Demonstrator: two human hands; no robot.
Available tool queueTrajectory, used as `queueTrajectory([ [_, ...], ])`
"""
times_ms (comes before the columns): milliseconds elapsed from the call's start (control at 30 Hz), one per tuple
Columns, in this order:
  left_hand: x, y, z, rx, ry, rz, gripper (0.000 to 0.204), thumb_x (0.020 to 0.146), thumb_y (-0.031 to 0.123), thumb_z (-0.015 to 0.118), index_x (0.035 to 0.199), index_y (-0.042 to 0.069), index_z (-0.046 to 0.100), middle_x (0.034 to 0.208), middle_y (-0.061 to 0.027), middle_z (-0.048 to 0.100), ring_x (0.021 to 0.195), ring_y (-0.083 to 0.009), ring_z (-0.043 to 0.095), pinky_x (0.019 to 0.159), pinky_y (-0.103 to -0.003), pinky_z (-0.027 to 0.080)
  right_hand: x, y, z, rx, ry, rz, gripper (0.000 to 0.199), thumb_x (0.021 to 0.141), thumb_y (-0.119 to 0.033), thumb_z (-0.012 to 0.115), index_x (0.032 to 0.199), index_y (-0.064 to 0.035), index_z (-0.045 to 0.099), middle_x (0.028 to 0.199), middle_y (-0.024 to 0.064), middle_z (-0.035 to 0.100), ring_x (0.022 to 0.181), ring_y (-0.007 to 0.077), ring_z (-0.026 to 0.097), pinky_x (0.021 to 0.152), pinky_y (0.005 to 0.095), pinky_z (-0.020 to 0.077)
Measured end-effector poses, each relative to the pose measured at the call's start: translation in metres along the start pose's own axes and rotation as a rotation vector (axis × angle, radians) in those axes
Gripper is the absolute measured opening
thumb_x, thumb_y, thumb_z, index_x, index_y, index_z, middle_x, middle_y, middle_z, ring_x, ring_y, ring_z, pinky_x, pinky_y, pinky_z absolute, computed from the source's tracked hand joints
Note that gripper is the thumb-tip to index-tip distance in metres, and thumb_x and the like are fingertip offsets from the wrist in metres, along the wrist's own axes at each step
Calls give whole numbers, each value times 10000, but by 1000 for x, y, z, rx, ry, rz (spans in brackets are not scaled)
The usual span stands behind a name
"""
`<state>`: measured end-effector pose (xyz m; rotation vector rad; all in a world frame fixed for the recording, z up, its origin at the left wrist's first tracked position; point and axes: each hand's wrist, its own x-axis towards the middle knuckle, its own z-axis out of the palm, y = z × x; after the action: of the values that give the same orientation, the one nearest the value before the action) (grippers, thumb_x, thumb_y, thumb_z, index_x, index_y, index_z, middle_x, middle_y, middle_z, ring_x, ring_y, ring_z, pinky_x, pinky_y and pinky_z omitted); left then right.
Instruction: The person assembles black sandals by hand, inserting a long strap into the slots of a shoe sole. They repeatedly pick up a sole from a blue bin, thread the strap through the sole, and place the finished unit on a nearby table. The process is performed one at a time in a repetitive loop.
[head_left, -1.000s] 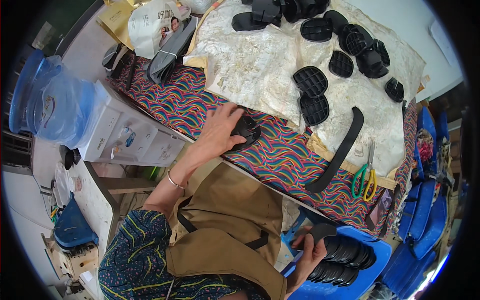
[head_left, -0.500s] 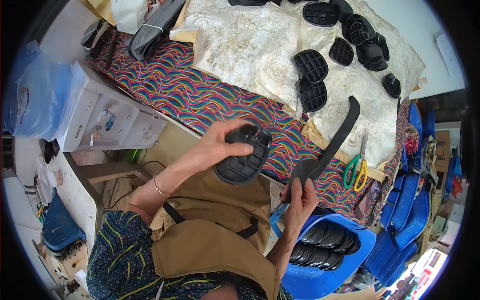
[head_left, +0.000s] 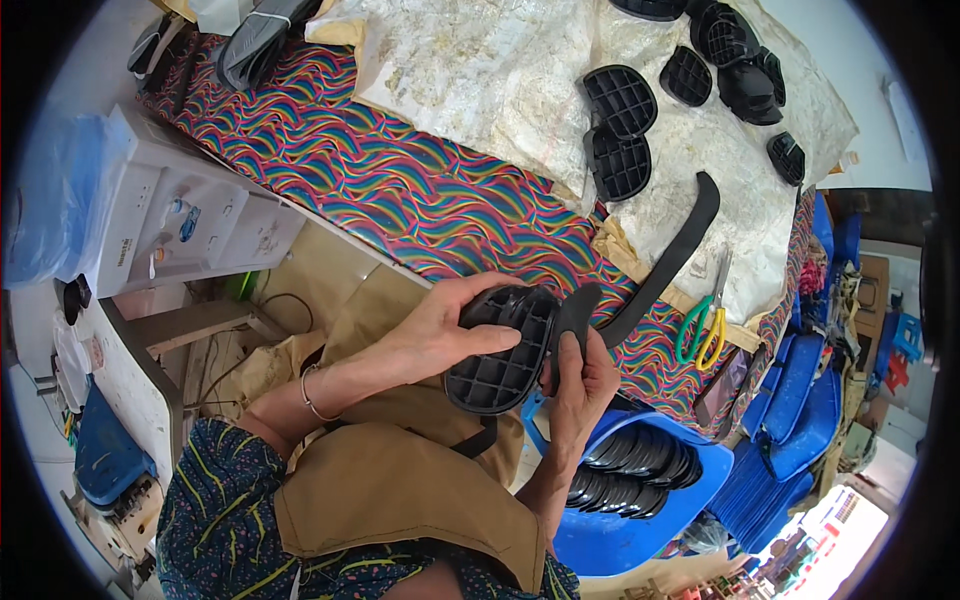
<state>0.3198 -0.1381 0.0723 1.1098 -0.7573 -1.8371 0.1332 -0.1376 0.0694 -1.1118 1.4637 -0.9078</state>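
left hand and right hand around black grid-backed sole piece

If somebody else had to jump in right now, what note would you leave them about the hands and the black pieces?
Left hand: fingers wrapped over the top of a black ribbed oval pad, grid side facing up.
Right hand: pinching the near end of a long black strip against the pad's right edge; the strip's far end rests on the table.
Nearby: more pads on the pale sheet, scissors by the table edge, stacked pads in the blue bin.
Done: pad and strip brought together. Left: whether they are joined, I cannot tell.
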Motion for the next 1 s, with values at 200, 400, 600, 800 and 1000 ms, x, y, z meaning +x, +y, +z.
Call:
queueTrajectory([
  [200,8,-7,7,96,-21,42,448,836,29,660,1266,-7,542,1084,-41,645,1001,-96,582,882,-259,472,-6,6,-4,-55,7,-47,266,969,-97,537,1204,-22,638,639,-42,518,520,16,420,458,194,309],
  [400,9,-4,12,132,-24,34,433,832,38,664,1246,-18,551,1051,-40,650,962,-89,582,852,-253,477,-13,4,-9,-81,-9,16,318,963,-86,534,1266,-33,615,658,-29,523,544,23,425,483,202,343],
  [600,10,-6,16,153,-30,35,420,828,36,664,1231,-17,559,1025,-37,650,943,-86,582,834,-252,480,-15,13,-12,-113,16,-58,279,970,-89,534,1217,4,625,663,-39,549,530,15,419,459,195,317],
  [800,9,-4,18,136,-39,27,402,825,34,664,1213,-12,572,1028,-39,652,942,-90,588,832,-255,484,-17,15,-17,-207,9,-73,336,934,-52,549,1263,-13,605,682,54,575,623,44,466,545,227,409],
  [1000,12,-2,17,115,-59,0,400,817,20,667,1207,-6,585,1030,-33,654,939,-92,591,836,-260,486,-19,17,-20,-282,-41,-154,374,921,10,520,1291,-7,572,711,136,595,613,92,514,567,274,453],
])
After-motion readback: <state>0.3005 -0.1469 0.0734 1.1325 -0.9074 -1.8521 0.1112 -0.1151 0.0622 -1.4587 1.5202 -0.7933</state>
